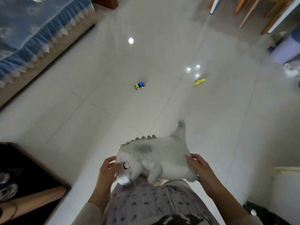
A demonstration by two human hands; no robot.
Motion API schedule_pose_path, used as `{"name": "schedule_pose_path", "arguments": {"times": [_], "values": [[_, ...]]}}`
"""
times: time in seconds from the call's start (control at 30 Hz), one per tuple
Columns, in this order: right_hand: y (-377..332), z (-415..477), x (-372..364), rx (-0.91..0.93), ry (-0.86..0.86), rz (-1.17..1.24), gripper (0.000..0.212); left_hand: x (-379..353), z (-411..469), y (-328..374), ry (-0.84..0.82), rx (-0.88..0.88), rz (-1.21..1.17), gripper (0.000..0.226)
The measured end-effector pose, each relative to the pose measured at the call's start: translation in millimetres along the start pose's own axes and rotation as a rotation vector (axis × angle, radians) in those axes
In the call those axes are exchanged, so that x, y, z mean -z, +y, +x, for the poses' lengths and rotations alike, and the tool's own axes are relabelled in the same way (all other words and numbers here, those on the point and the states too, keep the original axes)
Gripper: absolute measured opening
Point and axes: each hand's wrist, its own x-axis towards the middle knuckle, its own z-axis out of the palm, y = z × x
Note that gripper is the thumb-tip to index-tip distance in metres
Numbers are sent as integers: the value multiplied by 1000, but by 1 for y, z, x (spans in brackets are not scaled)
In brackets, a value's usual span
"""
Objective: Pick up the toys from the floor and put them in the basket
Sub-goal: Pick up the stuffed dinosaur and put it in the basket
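A pale green plush dinosaur (155, 156) with a darker spiked back is held off the floor in front of my body. My left hand (108, 169) grips its head end and my right hand (197, 168) grips its rear end. Farther out on the tiled floor lie a small yellow and blue toy truck (139, 85) and, to its right, a small yellow-green toy (199, 81). No basket is in view.
A sofa with a blue fringed cover (32, 38) runs along the upper left. Wooden chair legs and white table legs (253, 12) stand at the upper right, with a lavender bin (287, 49) below them. A dark low cabinet (24, 184) sits at the lower left.
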Motion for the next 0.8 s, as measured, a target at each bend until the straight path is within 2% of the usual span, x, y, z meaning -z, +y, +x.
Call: {"name": "schedule_pose_path", "arguments": {"times": [0.3, 0.57, 0.8], "values": [[-77, 69, -6, 12, 2, -4, 21, -26, 85, 92, -78, -44, 100, 19], [-166, 142, -28, 23, 71, 25, 29, -69, 173, 218, -105, -107, 211, 9], [-247, 193, -14, 99, 201, 126, 30, -125, 227, 329, -240, -169, 325, 10]]}}
